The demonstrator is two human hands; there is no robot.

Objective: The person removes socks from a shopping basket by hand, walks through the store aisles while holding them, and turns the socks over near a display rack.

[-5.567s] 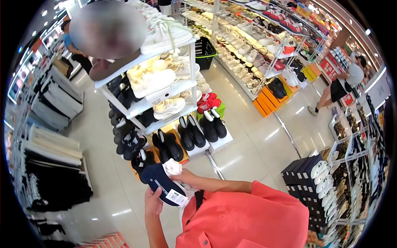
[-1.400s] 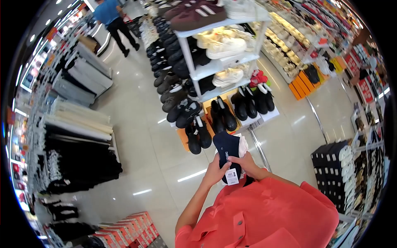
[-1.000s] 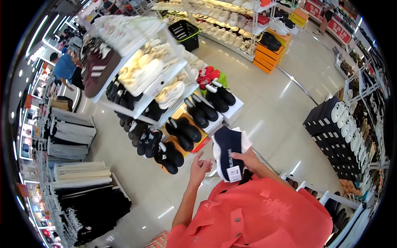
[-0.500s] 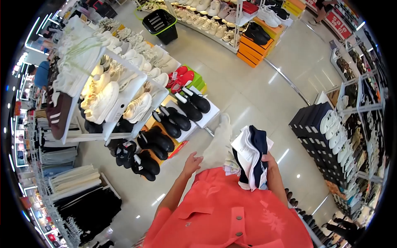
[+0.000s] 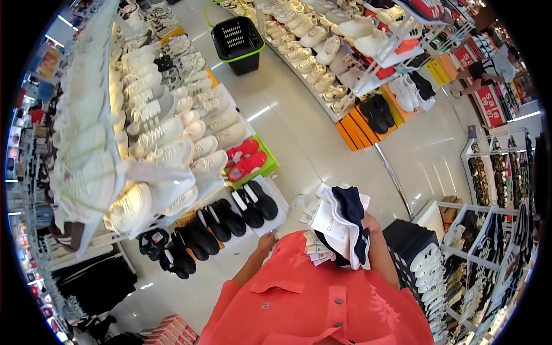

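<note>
The right hand (image 5: 371, 223) is closed around the right-hand edge of a sock bundle (image 5: 344, 227). The fingers are largely hidden behind the bundle, so their exact opening cannot be determined. The sock bundle is in contact with the right hand, extends to the left of it in the view, and is positioned above the chest of the red shirt (image 5: 310, 293). The bundle comprises navy and white pieces, with a white printed label (image 5: 330, 225) facing upward. Further light-coloured pieces (image 5: 317, 248) sit at its lower left side.

The left hand (image 5: 266, 241) is positioned to the left of the bundle, well apart from it. Its finger opening, and whether it grips anything, cannot be determined at this angle.

Beyond the left hand, a row of black shoes (image 5: 229, 218) stands beside the shoe rack (image 5: 150, 172). Red shoes (image 5: 247, 165) rest on a green box (image 5: 270, 165) next to that row. A black basket (image 5: 237, 39) with a green rim stands on the floor (image 5: 305, 129) farther forward. Orange boxes (image 5: 355, 131) support another dark pair (image 5: 377, 114). At the far right, a person (image 5: 499, 68) is near a red sale sign (image 5: 490, 107).
</note>
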